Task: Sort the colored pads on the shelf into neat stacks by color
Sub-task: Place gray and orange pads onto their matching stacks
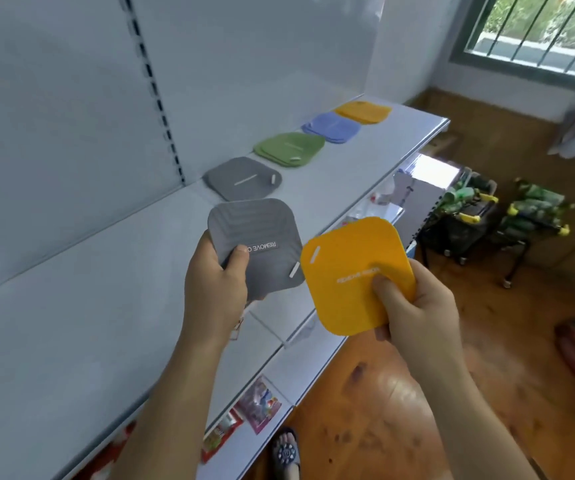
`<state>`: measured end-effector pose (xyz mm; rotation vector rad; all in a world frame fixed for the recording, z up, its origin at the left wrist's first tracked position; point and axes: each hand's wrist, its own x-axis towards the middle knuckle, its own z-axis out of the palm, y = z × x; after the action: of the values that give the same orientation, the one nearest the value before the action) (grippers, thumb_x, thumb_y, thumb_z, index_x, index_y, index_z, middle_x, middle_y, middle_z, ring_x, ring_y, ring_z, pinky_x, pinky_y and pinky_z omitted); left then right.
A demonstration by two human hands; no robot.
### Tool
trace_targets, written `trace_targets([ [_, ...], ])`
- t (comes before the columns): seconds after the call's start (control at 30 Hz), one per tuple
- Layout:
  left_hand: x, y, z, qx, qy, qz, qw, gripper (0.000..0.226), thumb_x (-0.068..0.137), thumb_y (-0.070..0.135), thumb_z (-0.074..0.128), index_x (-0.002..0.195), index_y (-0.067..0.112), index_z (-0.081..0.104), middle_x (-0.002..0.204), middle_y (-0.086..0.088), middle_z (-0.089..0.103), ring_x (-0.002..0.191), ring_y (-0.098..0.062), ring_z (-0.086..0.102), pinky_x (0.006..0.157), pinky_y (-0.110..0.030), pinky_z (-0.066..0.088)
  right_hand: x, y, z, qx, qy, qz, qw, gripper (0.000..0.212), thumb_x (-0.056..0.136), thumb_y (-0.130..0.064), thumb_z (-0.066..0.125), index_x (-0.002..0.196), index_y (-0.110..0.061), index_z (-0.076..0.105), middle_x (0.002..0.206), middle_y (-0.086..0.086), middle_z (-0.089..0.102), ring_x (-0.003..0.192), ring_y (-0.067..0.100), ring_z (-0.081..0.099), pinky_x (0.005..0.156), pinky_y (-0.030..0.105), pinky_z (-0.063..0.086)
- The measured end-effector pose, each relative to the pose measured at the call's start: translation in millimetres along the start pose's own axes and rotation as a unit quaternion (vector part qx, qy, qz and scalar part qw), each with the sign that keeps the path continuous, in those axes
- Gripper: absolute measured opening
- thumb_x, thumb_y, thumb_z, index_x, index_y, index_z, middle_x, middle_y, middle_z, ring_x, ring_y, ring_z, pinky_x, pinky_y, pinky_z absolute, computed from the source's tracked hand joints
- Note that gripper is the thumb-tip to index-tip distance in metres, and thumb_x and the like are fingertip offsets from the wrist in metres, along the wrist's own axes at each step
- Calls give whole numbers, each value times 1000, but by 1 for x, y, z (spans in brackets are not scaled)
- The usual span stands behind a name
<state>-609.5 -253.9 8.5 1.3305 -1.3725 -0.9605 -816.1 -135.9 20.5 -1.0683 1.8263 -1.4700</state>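
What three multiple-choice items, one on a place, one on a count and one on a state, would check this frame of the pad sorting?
1. Which stack on the shelf lies farthest from the person?
A. grey
B. green
C. orange

2. How many stacks of pads lie on the shelf?
A. two
B. four
C. six

3. What is the right hand doing?
A. gripping an orange pad
B. resting flat on the shelf
C. hanging with nothing in it

Answers:
1 C: the orange stack sits at the far end, beyond the blue stack, the green stack and the grey stack.
2 B: grey, green, blue and orange stacks lie in one row.
3 A: its thumb presses on the orange pad, held in the air, while the left hand grips a grey pad.
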Motion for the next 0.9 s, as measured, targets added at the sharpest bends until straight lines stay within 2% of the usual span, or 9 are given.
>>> trace_targets([
  [0.1,40,-1,26,-19,10,-25,999,31,103,18,61,131,29,65,117,16,72,108,-3,66,94,-43,60,54,-6,0,-9,-3,-7,1000,22,101,-8,58,85,-21,67,51,6,52,40,26,52,43,31,41],
  [0.17,65,2,39,-23,23,-33,999,29,102,19,60,129,29,66,117,14,73,109,-9,67,94,-54,60,88,-10,2,-16,-11,-18,1000,22,102,-11,58,88,-25,69,51,5,53,41,26,53,44,36,44],
  [0.27,96,6,52,-16,53,-46,997,30,103,17,60,129,29,66,119,14,72,111,-9,67,94,-51,59,132,-7,9,-14,-27,-13,999,21,102,-14,58,88,-24,69,50,1,51,41,24,51,48,40,46],
  [0.43,129,3,64,-5,98,-85,992,31,98,21,59,126,31,67,118,9,73,108,-26,70,73,-57,65,197,-2,24,0,-80,-12,997,21,103,-14,59,90,-27,70,56,6,56,42,26,55,47,37,46],
  [0.6,155,5,79,-4,166,-118,979,28,101,10,57,123,24,67,113,5,71,98,-19,68,50,-31,60,272,10,38,-24,-152,-26,988,22,101,-14,60,82,-24,66,55,6,55,41,27,56,43,36,44],
  [0.7,172,8,86,6,244,-131,961,29,101,9,58,125,22,67,113,4,71,98,-12,67,49,-18,56,315,13,41,-36,-214,-44,975,18,100,-13,60,83,-16,64,55,13,55,41,27,57,44,38,44],
  [0.8,187,4,93,19,281,-161,946,30,100,11,59,125,26,65,115,5,70,101,-20,68,52,-36,63,340,16,43,-40,-275,-48,959,16,100,-13,60,88,-17,67,54,10,57,41,25,57,42,34,45],
  [0.87,194,0,102,103,277,-174,939,31,98,12,56,123,29,63,114,7,70,102,-25,68,65,-46,66,354,20,43,-35,-310,-46,949,17,100,-11,60,87,-18,67,52,5,56,40,22,56,42,32,45],
  [0.9,196,-2,106,154,271,-174,934,30,97,13,55,123,28,61,114,5,71,103,-28,67,75,-45,64,360,22,43,-31,-323,-47,945,18,100,-10,59,85,-18,67,52,3,55,40,20,55,41,30,45],
])
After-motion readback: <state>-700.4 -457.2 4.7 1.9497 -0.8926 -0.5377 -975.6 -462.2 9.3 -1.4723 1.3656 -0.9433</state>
